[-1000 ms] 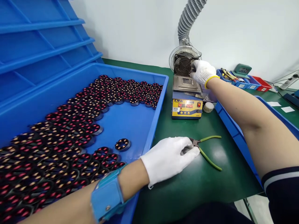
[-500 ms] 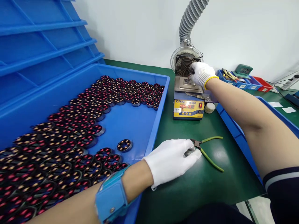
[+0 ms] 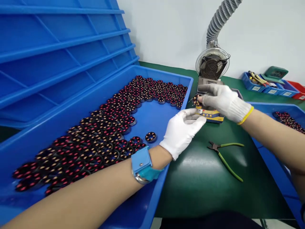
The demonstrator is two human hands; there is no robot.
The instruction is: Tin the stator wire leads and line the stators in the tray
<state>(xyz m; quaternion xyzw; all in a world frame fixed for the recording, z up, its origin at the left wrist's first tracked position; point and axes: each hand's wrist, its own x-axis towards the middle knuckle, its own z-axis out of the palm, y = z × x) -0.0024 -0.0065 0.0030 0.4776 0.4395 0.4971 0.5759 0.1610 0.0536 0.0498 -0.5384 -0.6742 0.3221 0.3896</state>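
Note:
My right hand (image 3: 222, 100), in a white glove with a yellow cuff, pinches a small round coil part (image 3: 196, 100) in front of the yellow-and-blue soldering unit (image 3: 215, 118). Just below and left of it is my left hand (image 3: 182, 128), also gloved, its thumb and fingers apart with nothing seen between them. Green-handled pliers (image 3: 215, 147) lie open on the green table, right of my left hand. One loose coil part (image 3: 151, 137) sits apart from many others inside the large blue tray (image 3: 164, 76).
Blue trays (image 3: 71, 47) lean at the left. A fan (image 3: 211, 68) and grey duct (image 3: 220, 20) stand behind the unit. At the right are another blue tray (image 3: 264, 106) with coil parts and small bins (image 3: 271, 90) of tools.
The view has shifted left. My right hand has come back from above the soldering unit with a coil part. My left hand has left the pliers and risen toward it.

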